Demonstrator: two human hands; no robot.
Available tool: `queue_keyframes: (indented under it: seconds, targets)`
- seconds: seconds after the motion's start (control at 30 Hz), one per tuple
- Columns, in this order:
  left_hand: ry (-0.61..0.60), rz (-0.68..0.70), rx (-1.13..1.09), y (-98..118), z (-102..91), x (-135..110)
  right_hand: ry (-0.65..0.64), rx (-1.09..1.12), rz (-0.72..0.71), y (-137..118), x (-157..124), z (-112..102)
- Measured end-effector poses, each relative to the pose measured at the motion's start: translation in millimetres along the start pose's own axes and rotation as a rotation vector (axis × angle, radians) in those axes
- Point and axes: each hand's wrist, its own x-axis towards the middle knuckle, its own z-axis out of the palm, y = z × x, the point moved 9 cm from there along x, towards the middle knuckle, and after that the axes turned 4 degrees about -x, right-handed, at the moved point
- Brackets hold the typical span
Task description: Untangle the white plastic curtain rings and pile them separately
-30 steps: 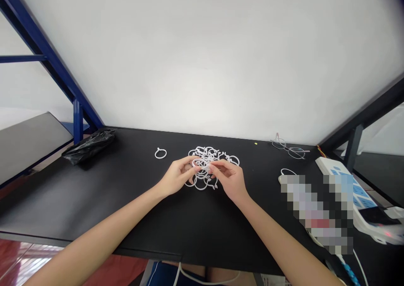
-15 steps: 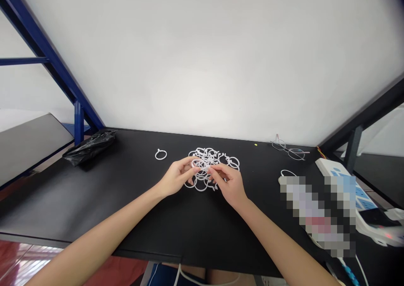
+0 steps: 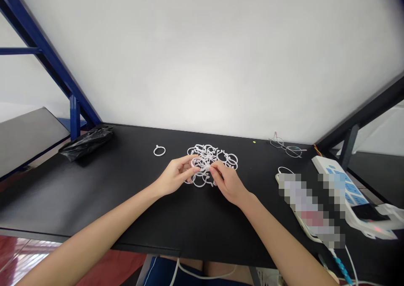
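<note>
A white plastic ring with a small tab, like a curtain ring, is between my hands, just above a pile of similar rings. My left hand pinches its left side between thumb and fingers. My right hand has thumb and forefinger pressed together at the tab end on the right. Below and behind lies the pile of white curtain rings, overlapping one another and partly covered by my fingers. One separate curtain ring rests to the left of the pile on the black table.
A black plastic bag lies at the back left beside a blue metal frame. Eyeglasses sit near the wall at right. Farther right are a phone, partly blurred out, with a cable, and a white power strip.
My right hand's fingers have closed in more tightly at the ring's tab. The view has shifted slightly; the pile and the separate ring look otherwise the same.
</note>
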Motion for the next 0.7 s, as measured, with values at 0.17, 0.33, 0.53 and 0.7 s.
queue_keyframes:
  seconds: [0.17,0.33,0.53,0.7]
  targets:
    - [-0.009,0.044,-0.017,8.8,2.2,-5.5,0.055,0.046,-0.055,-5.6,-2.8,0.9]
    - [-0.029,0.059,-0.031,14.4,4.4,-8.1,0.112,0.056,-0.111,-12.2,-6.3,-0.8]
    - [-0.049,0.066,-0.059,16.6,7.8,-10.7,0.109,0.098,-0.135,-16.0,-9.3,-0.9]
    - [-0.060,0.063,-0.070,18.4,9.8,-11.8,0.113,0.096,-0.155,-17.6,-10.9,-1.1]
